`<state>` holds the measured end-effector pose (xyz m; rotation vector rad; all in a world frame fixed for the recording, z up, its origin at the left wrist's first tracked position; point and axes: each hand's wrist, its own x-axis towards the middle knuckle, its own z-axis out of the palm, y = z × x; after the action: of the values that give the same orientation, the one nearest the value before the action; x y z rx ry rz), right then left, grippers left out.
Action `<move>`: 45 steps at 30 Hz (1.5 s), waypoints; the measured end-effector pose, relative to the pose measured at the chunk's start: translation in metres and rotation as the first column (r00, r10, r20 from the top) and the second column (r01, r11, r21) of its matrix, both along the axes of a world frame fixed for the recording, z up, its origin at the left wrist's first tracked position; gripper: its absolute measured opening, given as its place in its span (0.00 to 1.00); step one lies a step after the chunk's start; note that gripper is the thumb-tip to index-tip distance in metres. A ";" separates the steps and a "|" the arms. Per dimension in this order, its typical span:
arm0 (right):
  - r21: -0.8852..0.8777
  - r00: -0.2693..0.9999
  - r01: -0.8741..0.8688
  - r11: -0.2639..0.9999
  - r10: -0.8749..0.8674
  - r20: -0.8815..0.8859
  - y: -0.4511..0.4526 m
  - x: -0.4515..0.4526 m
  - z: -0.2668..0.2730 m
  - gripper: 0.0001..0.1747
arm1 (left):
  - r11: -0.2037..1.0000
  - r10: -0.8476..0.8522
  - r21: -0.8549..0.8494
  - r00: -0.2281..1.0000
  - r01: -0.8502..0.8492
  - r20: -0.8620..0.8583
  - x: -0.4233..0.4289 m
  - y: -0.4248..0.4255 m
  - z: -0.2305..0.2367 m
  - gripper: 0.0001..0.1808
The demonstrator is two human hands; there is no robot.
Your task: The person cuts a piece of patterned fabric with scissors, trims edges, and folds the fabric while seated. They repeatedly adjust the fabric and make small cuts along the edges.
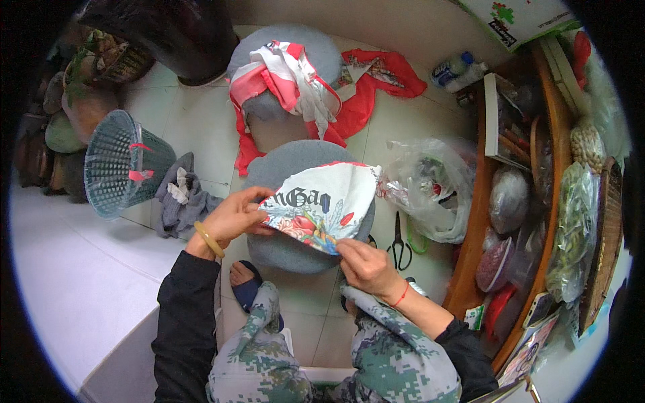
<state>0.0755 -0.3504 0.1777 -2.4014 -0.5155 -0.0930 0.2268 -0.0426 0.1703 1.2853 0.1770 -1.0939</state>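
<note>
A piece of white printed fabric (322,201) with flowers, dark lettering and red edging is stretched between my hands. My left hand (241,216) pinches its left corner, thumb on top. At the lower right edge, my right hand (370,267) grips the cloth between thumb and fingers. Beneath it stands a round grey felt-like stool top (287,259), partly covered by the fabric. A second grey stool (312,38) farther off carries crumpled red, pink and white cloth (287,80). Black-handled scissors (399,247) lie on the floor to the right of the near stool.
On the left a green plastic basket (156,156) lies tipped beside a grey cloth (194,201). A clear plastic bag (433,196) with mixed contents sits right, by a wooden shelf (471,252) full of bagged goods. Red fabric (388,70) and plastic bottles (456,70) lie at the back.
</note>
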 end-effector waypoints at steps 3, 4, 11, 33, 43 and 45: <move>-0.026 0.985 -0.173 0.984 0.173 -0.014 0.007 -0.006 -0.009 0.19 | 0.990 -0.084 0.113 0.996 0.084 -0.003 -0.003 0.013 -0.005 0.26; -0.004 0.979 -0.204 0.979 0.204 0.015 0.011 -0.005 -0.011 0.18 | 0.981 -0.101 0.166 0.995 0.099 0.000 -0.003 0.018 -0.005 0.24; 0.045 0.938 -0.346 0.937 0.346 0.015 0.014 -0.002 -0.005 0.14 | 0.968 0.041 0.239 0.989 -0.075 0.144 -0.017 0.027 -0.016 0.16; 0.223 0.676 0.671 0.707 -0.460 -0.576 -0.031 0.089 -0.024 0.35 | 0.722 0.689 0.128 0.724 -0.679 -0.043 -0.091 -0.022 -0.029 0.12; 0.386 0.675 0.673 0.631 -0.311 -0.669 -0.045 0.074 -0.036 0.34 | 0.721 0.683 0.106 0.728 -0.685 0.056 -0.086 -0.020 -0.032 0.14; 0.409 0.679 0.667 0.623 -0.282 -0.678 -0.049 0.060 -0.036 0.34 | 0.777 0.603 0.115 0.785 -0.619 0.143 -0.073 -0.016 -0.028 0.16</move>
<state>0.1356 -0.3994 0.1419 -1.6848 0.4465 0.1734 0.1543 -0.0585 0.1422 1.2838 0.5782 -0.4540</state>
